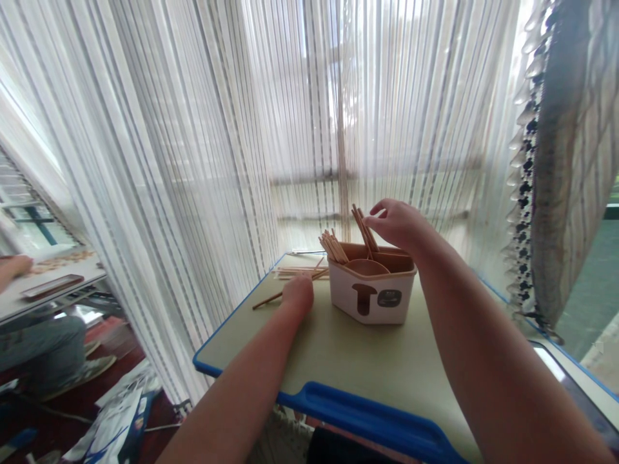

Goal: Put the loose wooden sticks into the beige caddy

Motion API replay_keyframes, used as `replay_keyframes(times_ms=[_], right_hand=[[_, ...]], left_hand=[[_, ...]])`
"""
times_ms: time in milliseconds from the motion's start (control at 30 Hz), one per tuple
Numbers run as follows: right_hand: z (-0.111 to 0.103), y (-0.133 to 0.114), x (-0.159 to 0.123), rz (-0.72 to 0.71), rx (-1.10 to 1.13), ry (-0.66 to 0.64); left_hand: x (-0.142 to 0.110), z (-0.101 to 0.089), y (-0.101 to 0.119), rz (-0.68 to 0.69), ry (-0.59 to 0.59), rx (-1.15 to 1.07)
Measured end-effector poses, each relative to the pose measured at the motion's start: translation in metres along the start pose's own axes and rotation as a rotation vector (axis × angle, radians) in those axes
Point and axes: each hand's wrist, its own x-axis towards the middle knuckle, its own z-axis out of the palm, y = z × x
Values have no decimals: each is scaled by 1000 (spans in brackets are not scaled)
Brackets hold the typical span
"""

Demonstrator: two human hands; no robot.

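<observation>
A white caddy with a brown inside stands on the small table, split into compartments. Pale chopsticks lean in its left compartment, and a few darker brown chopsticks rise from the back one. Close beside these brown chopsticks is my right hand, thumb and forefinger apart, the thumb tip at or almost at the sticks. Left of the caddy, my left hand is closed low over the tabletop on a brown chopstick, which sticks out on both sides. Behind it lie several pale chopsticks.
The table has a blue raised edge. A string curtain hangs right behind it. At right lies a dark-screened device. Far left, another person's hand is at a white table holding small pieces and a tray.
</observation>
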Motion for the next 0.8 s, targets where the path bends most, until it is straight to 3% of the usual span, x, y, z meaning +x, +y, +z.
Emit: replay_keyframes(times_ms=[133,267,633,800], right_hand=[[2,1,1,-5,13,1],[4,1,3,-21,17,-2],[4,-3,2,-74,54,1],[13,-7,1,-162,141,-77]], left_hand=[[1,-8,0,-120,139,-9],[-2,-14,1,-151,324,1],[-9,-16,6,53,774,-245],[-13,-18,5,111,897,-311]])
